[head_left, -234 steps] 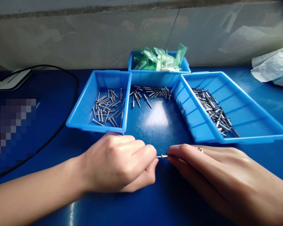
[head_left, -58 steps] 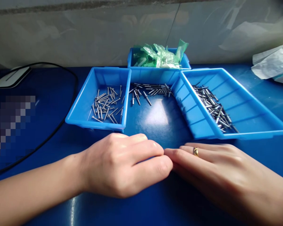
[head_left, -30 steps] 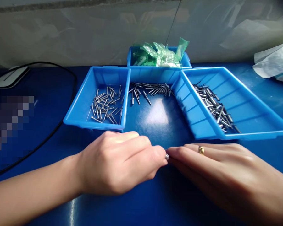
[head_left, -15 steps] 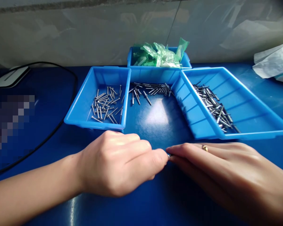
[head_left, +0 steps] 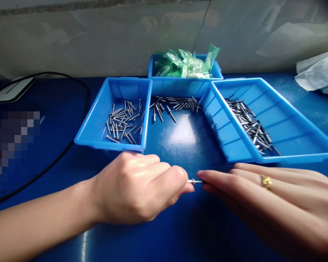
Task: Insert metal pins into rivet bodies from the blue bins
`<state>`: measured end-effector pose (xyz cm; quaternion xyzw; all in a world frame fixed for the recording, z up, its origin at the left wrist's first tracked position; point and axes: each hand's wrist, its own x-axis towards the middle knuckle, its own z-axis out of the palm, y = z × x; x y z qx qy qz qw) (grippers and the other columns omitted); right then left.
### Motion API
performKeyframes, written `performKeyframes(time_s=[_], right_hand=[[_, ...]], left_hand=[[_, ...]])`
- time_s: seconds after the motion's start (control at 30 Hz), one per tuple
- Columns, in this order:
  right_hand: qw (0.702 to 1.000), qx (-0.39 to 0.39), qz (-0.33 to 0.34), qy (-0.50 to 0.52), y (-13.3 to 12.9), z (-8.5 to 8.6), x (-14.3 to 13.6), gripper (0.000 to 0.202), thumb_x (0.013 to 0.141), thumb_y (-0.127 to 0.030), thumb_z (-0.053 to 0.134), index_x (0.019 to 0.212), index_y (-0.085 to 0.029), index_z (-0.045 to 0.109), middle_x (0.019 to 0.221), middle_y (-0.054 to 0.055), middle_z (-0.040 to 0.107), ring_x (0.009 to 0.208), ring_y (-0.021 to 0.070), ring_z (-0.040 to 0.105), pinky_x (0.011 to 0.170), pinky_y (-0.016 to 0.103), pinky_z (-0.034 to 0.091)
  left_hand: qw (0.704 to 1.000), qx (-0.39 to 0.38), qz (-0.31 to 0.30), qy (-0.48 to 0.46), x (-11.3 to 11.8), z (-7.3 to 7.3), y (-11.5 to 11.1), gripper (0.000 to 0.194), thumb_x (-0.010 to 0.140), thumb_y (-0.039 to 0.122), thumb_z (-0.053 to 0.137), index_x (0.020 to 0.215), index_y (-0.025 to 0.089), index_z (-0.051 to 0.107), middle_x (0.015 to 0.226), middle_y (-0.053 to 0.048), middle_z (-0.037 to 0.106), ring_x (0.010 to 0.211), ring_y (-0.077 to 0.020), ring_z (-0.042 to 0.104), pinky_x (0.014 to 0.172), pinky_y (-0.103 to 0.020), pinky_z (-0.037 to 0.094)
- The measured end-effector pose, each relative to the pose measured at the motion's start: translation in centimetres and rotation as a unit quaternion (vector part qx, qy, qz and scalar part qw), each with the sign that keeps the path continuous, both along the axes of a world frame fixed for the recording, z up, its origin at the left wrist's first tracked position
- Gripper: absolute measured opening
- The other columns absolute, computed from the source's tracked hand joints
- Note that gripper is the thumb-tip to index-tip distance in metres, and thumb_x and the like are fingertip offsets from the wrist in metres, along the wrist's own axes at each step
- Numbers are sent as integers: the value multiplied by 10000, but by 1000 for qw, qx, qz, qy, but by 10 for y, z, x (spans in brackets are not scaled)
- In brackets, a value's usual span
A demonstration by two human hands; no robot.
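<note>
A small silvery pop rivet (head_left: 193,181) spans the gap between my hands, over the blue tabletop in front of the bins. My left hand (head_left: 142,187) is closed, with thumb and forefinger pinching its left end. On the other side my right hand (head_left: 265,196), wearing a gold ring, grips the thin pin end between its fingertips. Both ends of the rivet are hidden in the fingers. Loose rivets (head_left: 171,114) lie on the table behind my hands, and more rivets (head_left: 248,122) fill part of the right bin (head_left: 297,123).
Screws (head_left: 121,122) lie in the left blue bin (head_left: 90,120). Green plastic packets (head_left: 188,63) are heaped in the back bin (head_left: 151,69). A black cable (head_left: 82,123) curves along the left beside a white device (head_left: 13,89). Crumpled white plastic (head_left: 318,71) sits at the back right.
My right hand has shifted slightly right and its fingers look flatter. The hands are farther apart, so more of the rivet shows between them. The bins stay where they were.
</note>
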<state>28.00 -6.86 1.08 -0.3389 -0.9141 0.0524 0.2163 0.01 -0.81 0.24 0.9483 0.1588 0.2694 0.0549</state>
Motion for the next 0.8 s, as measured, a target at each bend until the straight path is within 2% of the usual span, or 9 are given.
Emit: performKeyframes(time_s=[0.1,0.17,0.27,0.37,0.43,0.5,0.67,0.73,0.8], right_hand=[[998,-58,13,13,-3,-6,-10,340,1184,-78,413,1081,-232,698,701,-39,649,538,163,590,549,304,477],[995,-100,13,22,-5,-10,-13,322,1151,-61,438,970,-255,622,673,-56,602,503,142,543,507,289,425],[993,-109,9,51,-5,-11,-12,286,1145,-55,454,991,-257,586,713,-61,641,503,122,578,508,261,441],[994,-90,2,64,0,-9,-11,276,1178,-77,438,1141,-242,656,855,-6,807,577,152,724,564,252,550],[995,-82,2,64,5,-7,-12,300,1191,-90,424,1200,-232,689,952,42,880,634,178,802,581,251,605],[995,-83,3,59,8,-6,-14,327,1201,-96,403,1142,-226,697,939,64,891,639,187,825,566,242,619],[994,-84,-3,70,12,-4,-14,342,1189,-66,410,1018,-254,639,905,45,881,621,164,814,592,207,629],[995,-82,-9,56,10,-4,-11,321,1167,-64,441,1024,-247,662,943,58,889,623,169,811,594,208,635],[996,-72,-30,38,7,-7,-7,243,1157,-123,534,1059,-249,717,909,49,869,621,190,801,564,222,624]], left_hand=[[999,-31,-23,-23,-2,10,-4,406,1270,221,536,928,183,752,740,38,746,589,-135,661,570,-311,530],[999,-25,-27,-24,-4,16,-7,361,1259,235,583,954,193,771,758,33,776,645,-141,732,624,-300,595],[1000,-14,-19,-13,-5,17,-10,244,1252,262,622,1127,167,809,809,24,826,723,-153,803,679,-304,663],[999,-3,-42,-23,-2,6,-11,160,1184,230,716,1264,126,808,824,26,830,703,-156,808,592,-304,646],[997,12,-49,-60,0,-3,-11,164,1124,216,752,1257,151,822,816,31,817,646,-156,777,512,-311,608],[996,18,-39,-80,1,-8,-11,175,1097,209,739,1247,185,826,796,34,803,614,-161,751,475,-316,583],[998,12,1,-57,-3,-3,-9,194,1140,158,606,1184,178,793,780,27,778,654,-155,734,583,-306,598],[1000,10,0,-21,-3,-1,-9,223,1135,107,583,1075,193,781,748,44,734,627,-141,677,584,-304,545],[998,37,14,-39,-1,-2,-9,325,1132,104,540,891,225,721,669,50,642,555,-155,561,523,-349,432]])
